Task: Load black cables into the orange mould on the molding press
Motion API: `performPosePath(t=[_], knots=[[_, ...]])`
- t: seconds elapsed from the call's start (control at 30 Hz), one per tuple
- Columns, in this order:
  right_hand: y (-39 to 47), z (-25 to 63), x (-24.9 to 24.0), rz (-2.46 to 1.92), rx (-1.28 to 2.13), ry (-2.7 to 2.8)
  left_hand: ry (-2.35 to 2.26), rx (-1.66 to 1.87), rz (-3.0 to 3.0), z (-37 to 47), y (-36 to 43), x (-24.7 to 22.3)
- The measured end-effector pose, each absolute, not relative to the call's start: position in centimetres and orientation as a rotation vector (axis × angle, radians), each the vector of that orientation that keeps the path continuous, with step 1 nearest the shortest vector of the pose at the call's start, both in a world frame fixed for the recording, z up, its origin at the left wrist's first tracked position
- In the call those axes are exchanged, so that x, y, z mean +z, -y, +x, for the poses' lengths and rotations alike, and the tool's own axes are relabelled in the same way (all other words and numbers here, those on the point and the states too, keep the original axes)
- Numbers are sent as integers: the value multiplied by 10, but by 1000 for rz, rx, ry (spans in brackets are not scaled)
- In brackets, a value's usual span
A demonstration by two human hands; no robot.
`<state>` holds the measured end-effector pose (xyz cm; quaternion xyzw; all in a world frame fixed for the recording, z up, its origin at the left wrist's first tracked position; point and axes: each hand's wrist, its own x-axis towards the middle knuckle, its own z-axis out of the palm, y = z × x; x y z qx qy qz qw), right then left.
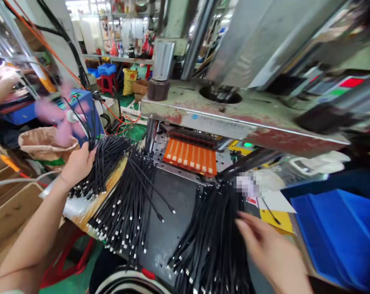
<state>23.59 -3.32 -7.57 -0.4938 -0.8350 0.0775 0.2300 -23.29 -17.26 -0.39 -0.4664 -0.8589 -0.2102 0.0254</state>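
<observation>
My left hand (78,166) is closed around a few black cables (88,126) that stick up above the fist. Beneath it lies a pile of black cables (107,153) on the left side of the bench. A second pile of black cables (123,208) with pale connector ends fans out in the middle. At the right, another thick pile of black cables (217,237) lies on the dark bench top (169,228). My right hand (264,245) is at that pile's right edge, its fingertips slightly apart and nothing visible between them; the hand is somewhat blurred.
A press (197,112) stands ahead, with an orange slotted block (190,156) under its plate. Blue bins (340,237) sit at the right. A pink fan (65,116), cardboard boxes (13,220) and a red stool (70,261) are at the left. Another person's arm (3,87) shows far left.
</observation>
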Motion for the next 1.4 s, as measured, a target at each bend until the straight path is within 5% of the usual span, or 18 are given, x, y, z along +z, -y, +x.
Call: performPosePath(t=[0.07,0.17,0.33,0.53,0.73,0.87,0.97,1.03,1.2,1.4], knots=[[33,178,-79,-1102,462,2543,2591,-131,-1275,-235,163,-14],[36,89,-76,-914,574,2838,2590,186,-1165,-229,157,-37],[36,23,-79,-1034,513,2935,2550,222,-1163,-222,160,-56],[37,19,-86,-953,825,2845,2470,237,-1287,-220,164,-44],[46,19,-78,-892,917,2804,2563,-472,-1600,-184,166,-45],[56,39,-54,-599,1118,2634,2975,-1538,-2021,-150,158,-49],[58,53,-43,-489,1146,2530,2796,-2235,-1967,-131,137,-40],[50,57,-42,-527,1095,2452,2551,-2237,-2078,-123,117,-26],[-15,43,-38,-693,898,2124,1940,-1593,-2353,-110,57,18],[-103,5,-32,-958,770,1864,2012,-1519,-2080,-123,15,3]])
